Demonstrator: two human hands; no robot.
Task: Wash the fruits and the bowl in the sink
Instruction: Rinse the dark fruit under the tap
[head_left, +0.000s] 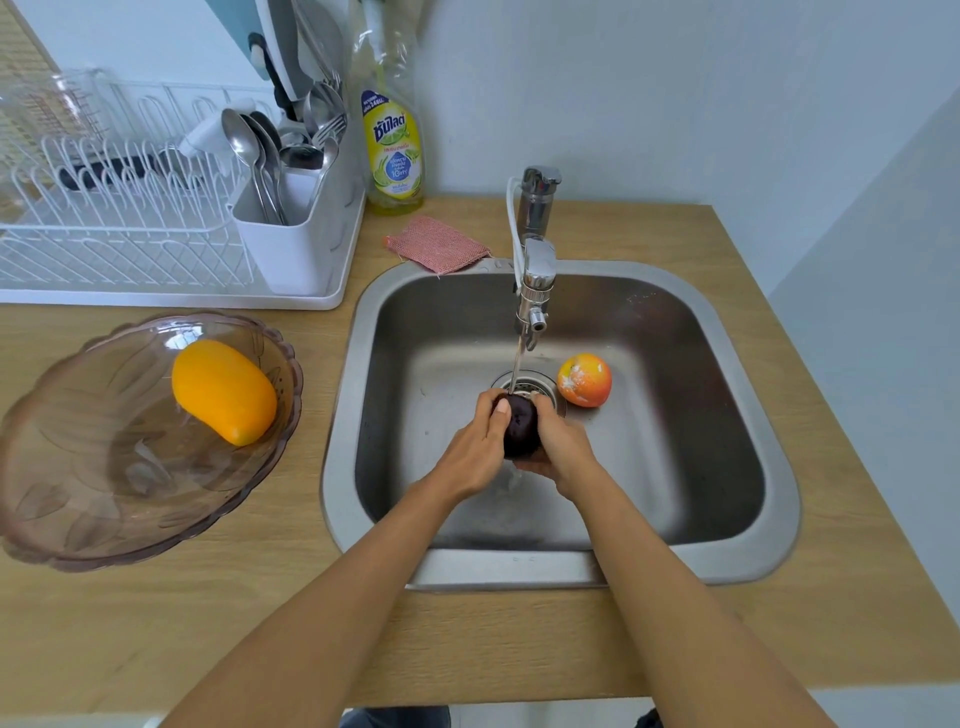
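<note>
A dark purple fruit (521, 426) is held between both hands over the sink (561, 566), just in front of the drain (530, 385). The left hand (475, 449) is curled round its left side, the right hand (558, 444) round its right side and underneath. A thin stream of water is seen falling from the faucet (535, 280) onto the top of the fruit. An orange-red fruit (584, 380) lies on the sink floor, just right of the drain. Left of the sink, on the counter (805, 639), a tinted glass bowl (93, 493) stands with a yellow mango (223, 392) inside it. Behind the sink, a pink scrubbing cloth (436, 244) and a yellow dish-soap bottle (392, 150) are set, the cloth touching the sink rim.
</note>
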